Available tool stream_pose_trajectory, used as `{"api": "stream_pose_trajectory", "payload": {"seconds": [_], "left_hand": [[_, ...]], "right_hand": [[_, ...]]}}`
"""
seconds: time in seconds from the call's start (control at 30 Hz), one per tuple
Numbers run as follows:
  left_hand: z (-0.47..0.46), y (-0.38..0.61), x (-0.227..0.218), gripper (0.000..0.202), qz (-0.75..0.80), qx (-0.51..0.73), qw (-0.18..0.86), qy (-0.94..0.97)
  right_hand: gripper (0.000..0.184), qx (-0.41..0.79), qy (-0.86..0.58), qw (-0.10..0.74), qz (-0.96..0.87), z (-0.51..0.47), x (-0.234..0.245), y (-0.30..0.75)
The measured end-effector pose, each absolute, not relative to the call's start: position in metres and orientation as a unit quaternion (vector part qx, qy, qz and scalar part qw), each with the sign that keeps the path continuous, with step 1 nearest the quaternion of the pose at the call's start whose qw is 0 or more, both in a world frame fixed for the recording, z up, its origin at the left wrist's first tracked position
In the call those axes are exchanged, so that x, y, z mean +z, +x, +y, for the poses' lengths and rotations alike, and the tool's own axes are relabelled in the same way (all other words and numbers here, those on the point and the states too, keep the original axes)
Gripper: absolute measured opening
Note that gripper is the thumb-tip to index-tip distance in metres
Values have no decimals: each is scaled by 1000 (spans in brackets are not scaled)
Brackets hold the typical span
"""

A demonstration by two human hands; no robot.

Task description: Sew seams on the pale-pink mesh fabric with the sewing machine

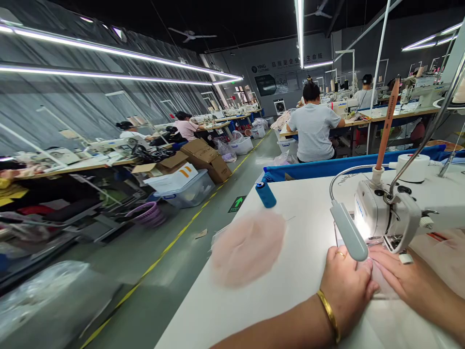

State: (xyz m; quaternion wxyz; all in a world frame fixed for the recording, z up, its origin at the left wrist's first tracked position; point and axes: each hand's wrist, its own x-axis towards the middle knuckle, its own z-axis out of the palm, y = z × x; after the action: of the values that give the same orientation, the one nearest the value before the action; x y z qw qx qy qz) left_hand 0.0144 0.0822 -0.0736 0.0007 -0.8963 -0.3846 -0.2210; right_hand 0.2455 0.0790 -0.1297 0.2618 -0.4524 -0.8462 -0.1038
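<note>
At the white sewing machine [388, 203], my left hand [345, 283], with a ring and a gold bangle, has its fingers curled and the thumb pressed in on thin pale pink fabric [385, 287]. Beside it, my right hand [410, 276] lies with fingers stretched out flat over the same cloth, close to the presser foot. The grey lamp head [349, 232] hides part of the left fingertips and the cloth's edge. A round, blurred piece of sheer pink fabric [249, 249] lies to the left on the white tabletop [290, 300].
A blue thread spool [266, 195] stands near the table's far left corner. Blue cloth [348, 162] hangs along the back edge. Left of the table run an aisle with a yellow line [170, 245], cartons [205, 157] and plastic bins [189, 189]. A seated co-worker [314, 126] is ahead.
</note>
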Motion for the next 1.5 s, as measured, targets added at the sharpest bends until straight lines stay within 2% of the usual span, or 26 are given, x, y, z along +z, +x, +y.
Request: {"api": "stream_pose_trajectory", "payload": {"seconds": [0.3,0.37,0.43,0.53,0.6,0.7,0.77,0.87,0.93,1.13,1.37,1.5], "left_hand": [[86,7,-78,28,-370,-224,-34,-901],[89,4,-78,26,-369,-219,-62,-901],[93,1,-78,33,-358,-212,-90,-905],[103,-3,-80,50,-346,-208,-128,-906],[110,-4,-80,54,-347,-211,-148,-902],[117,-1,-80,47,-343,-217,-167,-899],[120,4,-80,35,-350,-224,-175,-893],[120,12,-79,13,-369,-245,-172,-880],[119,15,-80,8,-373,-259,-159,-877],[117,12,-81,14,-334,-262,-125,-897],[121,8,-85,16,-326,-257,-146,-898],[122,8,-85,10,-328,-253,-151,-898]], "right_hand": [[31,-36,-455,247,-855,67,-108,242],[40,-34,-413,240,-878,58,-99,241],[50,-30,-373,226,-899,52,-91,241],[19,7,-378,234,-896,53,-86,243],[24,69,-433,265,-859,56,-85,245],[35,191,-517,322,-770,61,-84,247],[40,258,-534,341,-729,63,-82,247],[44,310,-517,335,-724,65,-81,247],[43,323,-502,326,-733,67,-82,248],[44,295,-501,312,-752,65,-82,244],[42,83,-486,322,-809,61,-98,255],[43,80,-481,256,-835,54,-104,259]]}}
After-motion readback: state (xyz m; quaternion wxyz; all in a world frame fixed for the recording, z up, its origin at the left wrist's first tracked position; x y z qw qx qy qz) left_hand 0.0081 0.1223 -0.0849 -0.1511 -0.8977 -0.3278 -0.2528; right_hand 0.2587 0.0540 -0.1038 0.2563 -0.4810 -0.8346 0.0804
